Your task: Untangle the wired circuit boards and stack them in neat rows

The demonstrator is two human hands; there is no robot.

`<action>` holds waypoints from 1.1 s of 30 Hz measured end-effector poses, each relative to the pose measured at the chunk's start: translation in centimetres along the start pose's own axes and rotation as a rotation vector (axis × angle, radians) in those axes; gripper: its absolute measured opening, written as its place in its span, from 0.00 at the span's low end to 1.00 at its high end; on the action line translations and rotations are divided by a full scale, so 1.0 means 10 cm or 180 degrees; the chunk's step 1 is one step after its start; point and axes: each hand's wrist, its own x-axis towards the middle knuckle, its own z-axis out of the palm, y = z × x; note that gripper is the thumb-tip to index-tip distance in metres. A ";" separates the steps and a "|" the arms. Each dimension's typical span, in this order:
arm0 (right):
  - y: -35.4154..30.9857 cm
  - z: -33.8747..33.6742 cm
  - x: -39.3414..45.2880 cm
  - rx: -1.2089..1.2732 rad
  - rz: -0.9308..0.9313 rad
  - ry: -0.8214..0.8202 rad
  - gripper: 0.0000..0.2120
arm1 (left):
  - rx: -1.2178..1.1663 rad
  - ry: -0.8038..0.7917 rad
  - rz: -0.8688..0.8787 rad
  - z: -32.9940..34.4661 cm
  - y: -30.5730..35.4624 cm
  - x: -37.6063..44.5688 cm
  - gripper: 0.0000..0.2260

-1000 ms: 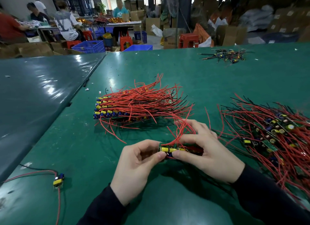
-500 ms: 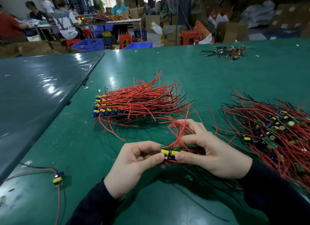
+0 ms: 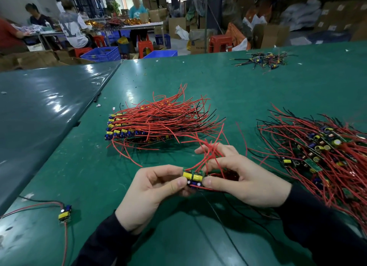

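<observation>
Both hands hold a small board bundle (image 3: 193, 178) above the green table (image 3: 258, 91): left hand (image 3: 151, 194) pinches its end, right hand (image 3: 246, 178) grips its wires. Stacked rows (image 3: 139, 128) lie just ahead, tangled pile (image 3: 317, 146) right, 1 stray board (image 3: 65, 214) near left.

Bare green table (image 3: 248, 99) lies open to you between the stacked boards (image 3: 156, 125) ahead and the tangled pile (image 3: 317, 152) by the right edge. Toward the near left corner, one loose board (image 3: 64, 213) trails wires across your path. A small scrap heap (image 3: 262, 60) blocks the far edge.
</observation>
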 end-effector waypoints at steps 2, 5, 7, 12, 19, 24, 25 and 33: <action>0.00 0.02 0.02 0.0002 0.0130 -0.0016 0.05 | 0.0229 0.0092 0.0075 0.01 -0.02 0.01 0.05; 0.00 0.08 0.04 -0.0169 0.0326 0.0079 0.13 | 0.0607 0.0036 0.0247 0.03 -0.03 0.02 0.04; 0.01 0.11 0.04 -0.0415 0.0384 0.0087 0.23 | 0.0856 -0.0051 0.0342 0.04 -0.03 0.01 0.05; 0.03 0.17 0.07 -0.0522 0.0573 0.0407 0.23 | 0.1020 0.0073 0.0515 0.03 -0.06 0.03 0.07; 0.04 0.19 0.08 -0.0550 0.0581 0.0587 0.25 | 0.1367 0.0246 0.0597 0.03 -0.07 0.03 0.00; 0.02 0.16 0.08 -0.0263 0.0420 0.0403 0.21 | 0.1325 0.0046 0.0698 0.07 -0.02 0.00 0.05; 0.02 0.15 0.08 -0.0213 0.0392 0.0390 0.21 | 0.1367 0.0009 0.0718 0.06 -0.02 0.00 0.04; 0.04 0.17 0.06 -0.0368 0.0109 0.0443 0.17 | 0.1822 -0.0068 0.0761 0.05 -0.07 0.00 0.03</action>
